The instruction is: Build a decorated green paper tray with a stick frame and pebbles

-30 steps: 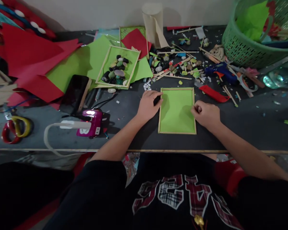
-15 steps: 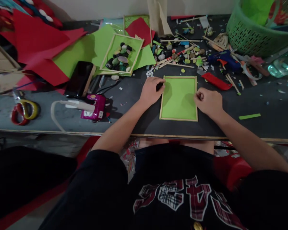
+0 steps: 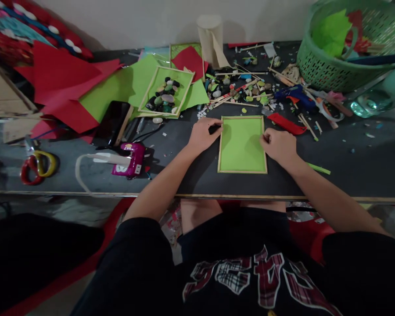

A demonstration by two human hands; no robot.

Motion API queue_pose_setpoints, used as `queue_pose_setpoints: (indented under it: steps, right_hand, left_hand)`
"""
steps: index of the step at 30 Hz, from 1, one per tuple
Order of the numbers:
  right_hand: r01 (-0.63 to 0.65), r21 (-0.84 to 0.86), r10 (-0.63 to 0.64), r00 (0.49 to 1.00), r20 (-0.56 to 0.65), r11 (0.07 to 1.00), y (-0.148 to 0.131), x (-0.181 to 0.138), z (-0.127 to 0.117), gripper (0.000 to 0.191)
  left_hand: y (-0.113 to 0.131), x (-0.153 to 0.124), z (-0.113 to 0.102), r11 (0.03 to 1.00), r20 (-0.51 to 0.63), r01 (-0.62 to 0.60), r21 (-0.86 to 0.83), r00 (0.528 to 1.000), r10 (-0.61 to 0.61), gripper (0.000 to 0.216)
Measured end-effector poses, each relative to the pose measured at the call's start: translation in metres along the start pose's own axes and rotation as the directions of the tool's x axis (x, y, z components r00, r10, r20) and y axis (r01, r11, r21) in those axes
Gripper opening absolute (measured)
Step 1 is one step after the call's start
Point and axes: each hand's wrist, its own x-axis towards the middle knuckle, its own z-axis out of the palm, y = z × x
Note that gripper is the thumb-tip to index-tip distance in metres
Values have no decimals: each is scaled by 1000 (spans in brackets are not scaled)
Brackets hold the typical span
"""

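**Left hand [image 3: 203, 136] and right hand [image 3: 280, 145] sit on each side of a green framed card [image 3: 242, 147]**

In the head view, both arms reach forward over the dark table [image 3: 365, 180]. The left hand is bent, palm side down, with its thumb and first finger at the card's left stick, near the far corner. The right hand is curled up like a loose fist, and its fingertips are at the right stick. I can't tell if either one is pinching the wood or just touching it.

The card lies flat between them, near the table's front edge. Its long way seems to run from the person toward the wall, almost straight.

The last fingers of the left hand are hard to see. The right forearm seems to hide one end of a thin green strip [image 3: 320, 168]. The green basket [image 3: 332, 72] is cut off at the picture's edge.
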Motion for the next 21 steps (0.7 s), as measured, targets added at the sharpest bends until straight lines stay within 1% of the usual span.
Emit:
queue_pose_setpoints:
  steps: [8, 11, 13, 17, 19, 21]
  right_hand:
    - [-30, 24, 31, 998, -45, 999, 10, 11, 1, 18]
    - [-61, 45, 66, 993, -99, 997, 19, 18, 3, 17]
    - [-78, 63, 86, 986, -141, 995, 25, 21, 4, 16]
    - [-60, 107, 79, 980, -182, 992, 31, 23, 2, 23]
    - [-47, 97, 63, 982, -177, 994, 32, 23, 1, 28]
    - [-44, 75, 56, 984, -167, 996, 31, 24, 0, 30]
  left_hand:
    - [1, 4, 0, 998, 46, -66, 5, 997, 66, 25]
    - [1, 6, 2, 995, 67, -96, 22, 993, 94, 24]
    - [2, 7, 4, 991, 85, -128, 42, 989, 124, 27]
    - [6, 8, 9, 970, 119, -222, 100, 970, 210, 45]
    - [9, 8, 12, 959, 132, -249, 133, 964, 232, 48]
    - [12, 10, 15, 955, 133, -245, 167, 965, 224, 45]
